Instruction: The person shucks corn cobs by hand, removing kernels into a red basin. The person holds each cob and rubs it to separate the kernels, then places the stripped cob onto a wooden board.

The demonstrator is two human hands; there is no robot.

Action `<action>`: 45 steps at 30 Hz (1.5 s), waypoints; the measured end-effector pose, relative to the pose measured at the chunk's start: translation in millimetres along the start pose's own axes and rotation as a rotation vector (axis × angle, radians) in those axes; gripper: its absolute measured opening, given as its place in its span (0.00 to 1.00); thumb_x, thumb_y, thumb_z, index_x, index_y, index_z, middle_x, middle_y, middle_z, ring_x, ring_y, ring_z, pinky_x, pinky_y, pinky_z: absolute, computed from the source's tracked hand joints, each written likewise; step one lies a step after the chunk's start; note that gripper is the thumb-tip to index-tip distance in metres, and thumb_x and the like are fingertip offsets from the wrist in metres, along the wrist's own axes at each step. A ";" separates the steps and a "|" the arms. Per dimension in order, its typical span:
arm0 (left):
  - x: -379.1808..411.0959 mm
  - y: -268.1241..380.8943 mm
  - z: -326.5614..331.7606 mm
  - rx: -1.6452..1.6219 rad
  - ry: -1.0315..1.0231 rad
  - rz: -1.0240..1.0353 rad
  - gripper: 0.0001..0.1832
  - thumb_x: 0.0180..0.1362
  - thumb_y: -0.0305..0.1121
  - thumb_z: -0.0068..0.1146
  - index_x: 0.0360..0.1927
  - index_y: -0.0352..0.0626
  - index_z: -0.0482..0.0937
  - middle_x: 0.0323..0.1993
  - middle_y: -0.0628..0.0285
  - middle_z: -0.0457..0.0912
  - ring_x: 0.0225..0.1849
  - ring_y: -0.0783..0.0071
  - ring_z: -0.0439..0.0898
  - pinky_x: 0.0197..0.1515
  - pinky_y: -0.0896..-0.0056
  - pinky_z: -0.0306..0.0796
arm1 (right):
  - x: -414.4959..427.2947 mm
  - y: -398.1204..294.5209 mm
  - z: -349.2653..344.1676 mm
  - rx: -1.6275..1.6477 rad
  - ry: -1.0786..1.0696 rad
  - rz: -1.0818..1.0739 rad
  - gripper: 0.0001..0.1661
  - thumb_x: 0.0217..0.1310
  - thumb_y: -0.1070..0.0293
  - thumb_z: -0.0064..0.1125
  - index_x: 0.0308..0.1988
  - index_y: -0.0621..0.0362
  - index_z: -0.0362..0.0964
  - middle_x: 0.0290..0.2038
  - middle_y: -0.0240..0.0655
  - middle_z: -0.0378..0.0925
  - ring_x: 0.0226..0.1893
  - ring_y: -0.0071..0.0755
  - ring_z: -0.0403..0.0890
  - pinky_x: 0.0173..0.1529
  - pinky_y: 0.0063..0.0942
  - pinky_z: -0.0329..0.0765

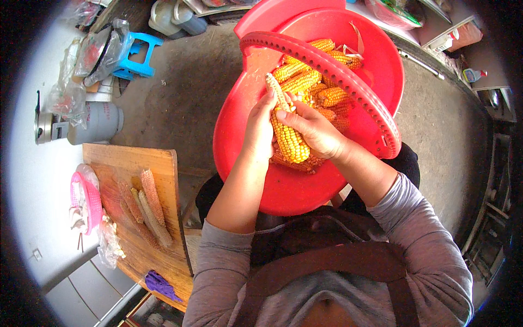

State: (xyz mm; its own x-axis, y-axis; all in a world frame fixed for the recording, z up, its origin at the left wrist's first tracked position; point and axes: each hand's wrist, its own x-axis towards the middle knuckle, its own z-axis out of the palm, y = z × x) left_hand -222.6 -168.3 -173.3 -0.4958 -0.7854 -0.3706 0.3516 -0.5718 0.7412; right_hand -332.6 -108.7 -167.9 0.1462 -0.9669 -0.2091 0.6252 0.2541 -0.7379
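Both hands hold one ear of yellow corn (289, 139) over a red plastic basket (241, 175) with a perforated handle (327, 67). The upper end of the ear is stripped to a pale cob; its lower part still bears kernels. My left hand (260, 126) wraps the ear from the left. My right hand (316, 128) grips it from the right, thumb on the kernels near the bare part. Behind the hands, several ears of corn (300, 81) lie in the basket, with loose kernels among them. Part of the basket's inside is hidden by the hands.
At the left, a wooden table (130, 153) bears several bare cobs (153, 200), a pink plastic basket (94, 202), a plastic bag (108, 245) and a purple cloth (161, 285). Beyond stand a gas cylinder (100, 122) and a blue plastic stool (141, 57). Shelves (453, 32) line the upper right.
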 end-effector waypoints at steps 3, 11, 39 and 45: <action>-0.1 -0.3 -0.3 0.011 0.005 0.005 0.18 0.62 0.44 0.44 0.43 0.38 0.73 0.39 0.60 0.77 0.41 0.73 0.75 0.47 0.73 0.68 | -1.5 -1.9 4.3 0.010 0.035 -0.005 0.35 0.62 0.57 0.50 0.59 0.69 0.51 0.58 0.39 0.59 0.60 0.30 0.58 0.62 0.26 0.55; -0.1 -2.1 -1.5 -0.012 -0.030 -0.001 0.19 0.62 0.45 0.45 0.44 0.38 0.73 0.38 0.60 0.78 0.42 0.73 0.76 0.47 0.73 0.68 | -1.2 1.5 4.6 -0.092 0.109 -0.064 0.29 0.66 0.56 0.43 0.57 0.69 0.57 0.55 0.39 0.64 0.57 0.26 0.63 0.60 0.23 0.59; -3.1 3.8 8.3 -0.038 -0.001 -0.044 0.20 0.61 0.48 0.44 0.42 0.42 0.73 0.35 0.63 0.78 0.28 0.78 0.76 0.31 0.77 0.71 | 3.1 11.8 -2.9 0.274 0.181 0.094 0.23 0.65 0.56 0.39 0.50 0.62 0.64 0.44 0.39 0.73 0.44 0.35 0.75 0.50 0.29 0.71; -8.4 19.3 0.6 -0.244 -0.087 -0.250 0.24 0.61 0.55 0.39 0.45 0.47 0.73 0.35 0.67 0.78 0.06 0.86 0.61 0.04 0.84 0.54 | 2.3 -9.9 -2.3 0.746 -0.190 0.250 0.24 0.63 0.52 0.38 0.51 0.58 0.62 0.44 0.47 0.73 0.37 0.54 0.78 0.41 0.45 0.77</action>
State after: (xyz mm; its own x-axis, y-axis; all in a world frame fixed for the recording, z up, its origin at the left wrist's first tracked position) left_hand -212.1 -172.7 -155.5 -0.6524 -0.5968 -0.4672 0.3851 -0.7920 0.4738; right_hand -340.2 -113.4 -162.5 0.4351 -0.8879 -0.1495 0.8938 0.4460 -0.0472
